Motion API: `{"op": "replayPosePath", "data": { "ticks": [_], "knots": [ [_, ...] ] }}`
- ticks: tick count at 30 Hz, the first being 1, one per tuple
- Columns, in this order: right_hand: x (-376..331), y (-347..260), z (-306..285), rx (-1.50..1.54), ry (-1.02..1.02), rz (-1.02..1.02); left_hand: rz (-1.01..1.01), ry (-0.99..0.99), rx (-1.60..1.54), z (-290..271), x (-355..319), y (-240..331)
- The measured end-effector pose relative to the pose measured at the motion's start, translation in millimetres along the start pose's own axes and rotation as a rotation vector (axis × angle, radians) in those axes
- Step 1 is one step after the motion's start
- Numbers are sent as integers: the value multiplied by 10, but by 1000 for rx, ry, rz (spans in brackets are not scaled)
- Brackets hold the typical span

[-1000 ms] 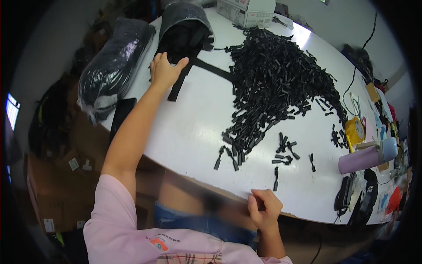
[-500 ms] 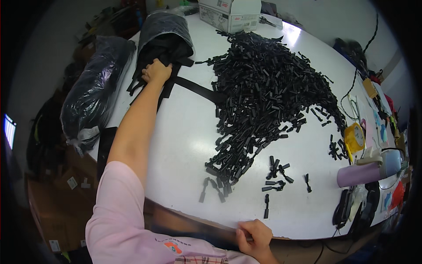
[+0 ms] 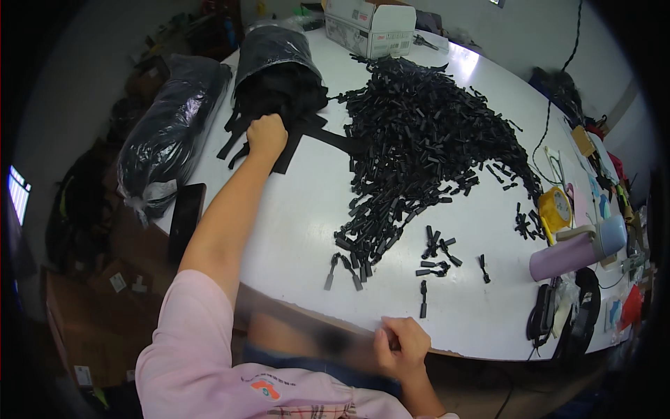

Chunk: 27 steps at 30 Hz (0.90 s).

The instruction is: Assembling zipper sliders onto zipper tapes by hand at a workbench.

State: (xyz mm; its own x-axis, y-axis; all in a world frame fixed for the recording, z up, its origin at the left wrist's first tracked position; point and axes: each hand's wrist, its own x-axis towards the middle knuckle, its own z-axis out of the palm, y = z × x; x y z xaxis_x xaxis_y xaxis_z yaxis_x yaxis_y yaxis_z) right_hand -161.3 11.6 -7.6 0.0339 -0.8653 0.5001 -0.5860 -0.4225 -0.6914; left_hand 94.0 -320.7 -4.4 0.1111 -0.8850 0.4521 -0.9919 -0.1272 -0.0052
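Now your left hand [image 3: 267, 135] is a closed fist at the mouth of the black plastic bag [image 3: 278, 56] lying on the white table [image 3: 307, 209], clamped on the black straps [image 3: 293, 143] spilling out of it. Half a second ago the same hand was reaching flatter into that opening, so you seem to have taken hold and begun drawing the straps toward you. Your right hand [image 3: 403, 343] has stayed at the near table edge, fingers curled together; whether it pinches anything I cannot tell, since it is small and partly blurred. The big heap of short black strap pieces [image 3: 426, 140] sits untouched just right of the straps. How many straps your fist holds is hidden under your knuckles, and the bag's inside is too dark to read. A second wrapped black bundle [image 3: 167, 133] hangs off the table's left edge.
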Motion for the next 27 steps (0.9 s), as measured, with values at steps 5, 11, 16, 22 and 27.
{"op": "replayPosePath", "data": {
  "ticks": [5, 11, 16, 22, 27],
  "knots": [
    [-15, -30, 15, 1, 54, -35, 29, 10, -18, -247, -495, 69],
    [-31, 9, 67, -1, 126, -106, 59, -53, -71, -611, -1072, 272],
    [-47, 0, 73, -1, 117, -80, 99, -102, -129, -814, -1417, 387],
    [-68, -11, 29, 96, 16, 46, 146, -237, -271, -1060, -1524, 321],
    [491, -170, -210, 35, -91, -17, 42, -371, -467, -1393, -1533, 82]
  ]
}}
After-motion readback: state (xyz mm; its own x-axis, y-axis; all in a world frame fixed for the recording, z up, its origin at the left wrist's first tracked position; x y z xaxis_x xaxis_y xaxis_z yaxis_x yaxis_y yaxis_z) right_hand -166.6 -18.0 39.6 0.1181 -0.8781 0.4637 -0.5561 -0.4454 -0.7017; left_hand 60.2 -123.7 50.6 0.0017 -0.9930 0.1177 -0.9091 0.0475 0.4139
